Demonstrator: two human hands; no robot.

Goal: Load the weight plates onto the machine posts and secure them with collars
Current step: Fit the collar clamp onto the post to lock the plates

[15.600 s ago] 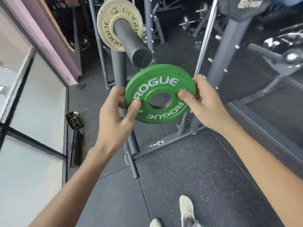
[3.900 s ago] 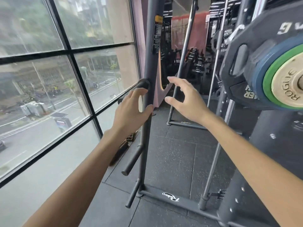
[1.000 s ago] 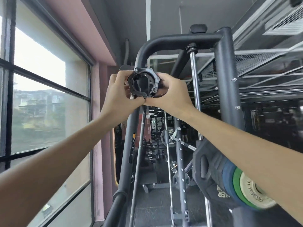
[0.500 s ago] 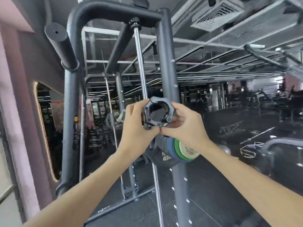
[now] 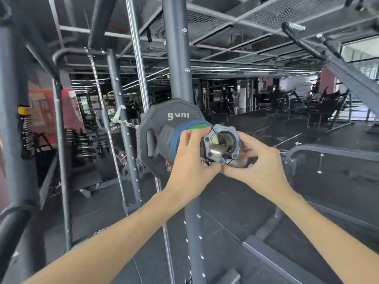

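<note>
Black moulded plastic, ring-shaped and studded with small bolts, makes up the clamp collar (image 5: 222, 147), which is held at the outer tip of the polished steel post (image 5: 240, 163). It is pinched from both sides: the grip of the left hand (image 5: 189, 160) is closed on its left rim and lower edge, and the grip of the right hand (image 5: 260, 163) is closed on its right rim. Two hands are judged to be used so that the bore can be kept square to the post and the latch managed while the ring is slid inward. Whether the ring sits over the tip or just short of it cannot be told; steel is seen through the bore.

Further in, a black ten-sided rubber plate (image 5: 162, 124), a blue round plate (image 5: 177, 140) and a thin green plate (image 5: 198, 126) are stacked face to face, the green one outermost. The collar's open face is turned toward the camera; its bore axis is lined up with the post's long axis, which runs roughly level, out from the grey steel upright (image 5: 178, 58) toward the viewer.
</note>
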